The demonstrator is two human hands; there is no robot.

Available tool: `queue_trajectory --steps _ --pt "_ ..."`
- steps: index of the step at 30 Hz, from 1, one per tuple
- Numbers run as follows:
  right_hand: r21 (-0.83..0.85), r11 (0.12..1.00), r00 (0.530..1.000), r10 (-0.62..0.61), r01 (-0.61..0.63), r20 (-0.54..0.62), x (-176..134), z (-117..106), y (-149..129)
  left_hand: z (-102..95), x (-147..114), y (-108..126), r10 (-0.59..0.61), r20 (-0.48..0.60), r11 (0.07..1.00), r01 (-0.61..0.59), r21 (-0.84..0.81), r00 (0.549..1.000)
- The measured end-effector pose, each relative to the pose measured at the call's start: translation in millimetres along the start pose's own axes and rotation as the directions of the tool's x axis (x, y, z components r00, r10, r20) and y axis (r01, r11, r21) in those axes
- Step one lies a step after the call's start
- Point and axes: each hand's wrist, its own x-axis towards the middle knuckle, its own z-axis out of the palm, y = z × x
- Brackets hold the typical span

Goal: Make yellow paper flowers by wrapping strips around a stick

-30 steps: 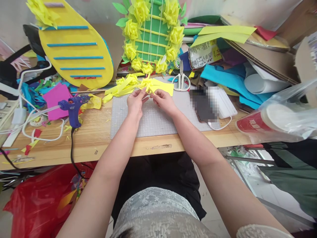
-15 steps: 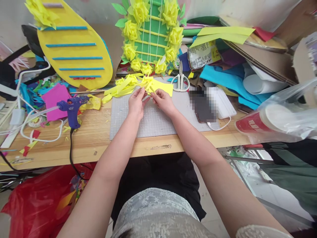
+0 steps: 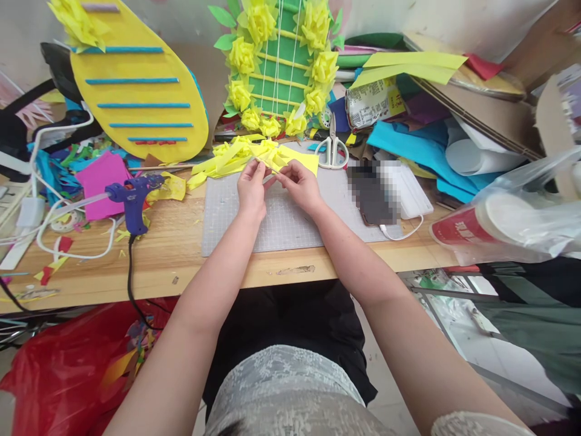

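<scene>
Over the grey cutting mat, my left hand and my right hand meet, both with closed fingers. Between their fingertips is a thin strip of yellow paper, partly hidden by the fingers. Just beyond lie a heap of yellow paper strips and pieces and a flat yellow sheet. White-handled scissors stand blades away, right of the sheet. A purple glue gun rests to the left of the mat.
At the back are a yellow cutout with blue bars and a green board with yellow paper flowers. A phone, a white power bank and a bagged cup sit right. Coloured paper and cardboard pile behind.
The right hand's fingers have shifted slightly along the yellow strip, which now lies more level between both hands. The rest of the bench stays as it was.
</scene>
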Motion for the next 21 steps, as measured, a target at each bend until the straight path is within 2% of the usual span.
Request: queue_trajectory --steps 9,16,21 --pt "0.076 0.994 0.994 0.088 -0.083 -0.070 5.8 -5.4 -4.1 -2.2 0.6 2.1 -0.068 -0.025 0.996 0.069 0.062 0.997" --pt "0.162 0.986 0.995 0.053 -0.039 -0.084 7.3 -2.5 -1.3 -1.8 -1.0 5.0 -0.077 -0.063 0.995 0.080 0.055 0.995" --pt "0.162 0.985 0.994 0.069 -0.056 -0.080 8.6 -3.6 -0.5 -1.5 -1.7 5.6 -0.074 -0.013 0.996 0.075 0.045 0.997"
